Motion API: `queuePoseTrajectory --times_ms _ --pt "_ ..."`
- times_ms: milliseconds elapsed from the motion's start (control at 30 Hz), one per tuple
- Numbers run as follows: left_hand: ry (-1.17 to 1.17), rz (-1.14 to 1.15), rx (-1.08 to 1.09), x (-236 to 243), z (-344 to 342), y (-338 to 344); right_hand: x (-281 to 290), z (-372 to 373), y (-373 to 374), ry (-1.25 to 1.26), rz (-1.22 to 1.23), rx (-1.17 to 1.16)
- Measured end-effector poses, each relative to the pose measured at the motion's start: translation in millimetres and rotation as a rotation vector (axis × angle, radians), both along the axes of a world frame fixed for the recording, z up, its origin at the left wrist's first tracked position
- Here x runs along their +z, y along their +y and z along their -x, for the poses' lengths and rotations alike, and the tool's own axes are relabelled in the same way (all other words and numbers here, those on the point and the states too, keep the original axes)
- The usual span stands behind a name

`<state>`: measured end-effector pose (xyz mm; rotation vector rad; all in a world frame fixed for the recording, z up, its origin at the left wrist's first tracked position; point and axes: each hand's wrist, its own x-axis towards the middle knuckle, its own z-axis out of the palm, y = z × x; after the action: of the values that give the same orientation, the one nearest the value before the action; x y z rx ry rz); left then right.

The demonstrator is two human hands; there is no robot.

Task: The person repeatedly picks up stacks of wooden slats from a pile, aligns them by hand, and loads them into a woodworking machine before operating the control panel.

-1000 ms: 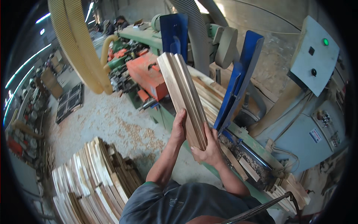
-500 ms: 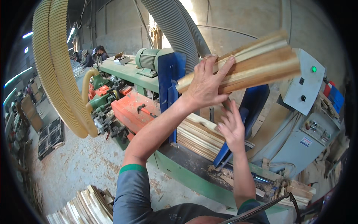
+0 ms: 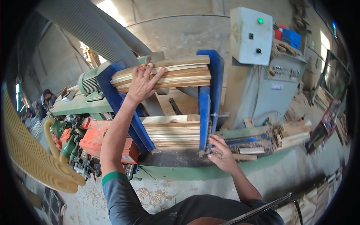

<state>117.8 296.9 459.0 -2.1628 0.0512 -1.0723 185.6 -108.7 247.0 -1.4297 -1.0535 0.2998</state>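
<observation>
The left hand is spread wide and laid flat over a bundle of wooden strips; the fingers are pressed on the side and top of the bundle, and the thumb cannot be made out behind the palm; the bundle is held up high, lying level, between two blue posts; its left end is hidden by the hand, so it cannot be told how far it reaches there. The right hand is held low and half open, with the fingers bent; its fingertips are set on the edge of the green machine bed, just beside the foot of the right blue post; nothing is gripped in it. A stack of wooden strips is seen lower down between the posts; its right end is covered by the post. A grey control box with a small green light is seen above on the right; a big grey hose is cut off at the top; a yellow ribbed hose is cut off at the left edge; a person far off on the left is too small and dark to be made out.
</observation>
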Motion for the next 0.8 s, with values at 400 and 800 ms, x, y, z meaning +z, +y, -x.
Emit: queuePoseTrajectory --times_ms 400,800 --pt "0.057 0.196 0.03 -113 -9 1 -70 11 -24 0.119 0.117 -0.091" --pt "-0.164 0.431 0.049 -240 -37 17 -115 19 -36 0.268 0.269 -0.122"
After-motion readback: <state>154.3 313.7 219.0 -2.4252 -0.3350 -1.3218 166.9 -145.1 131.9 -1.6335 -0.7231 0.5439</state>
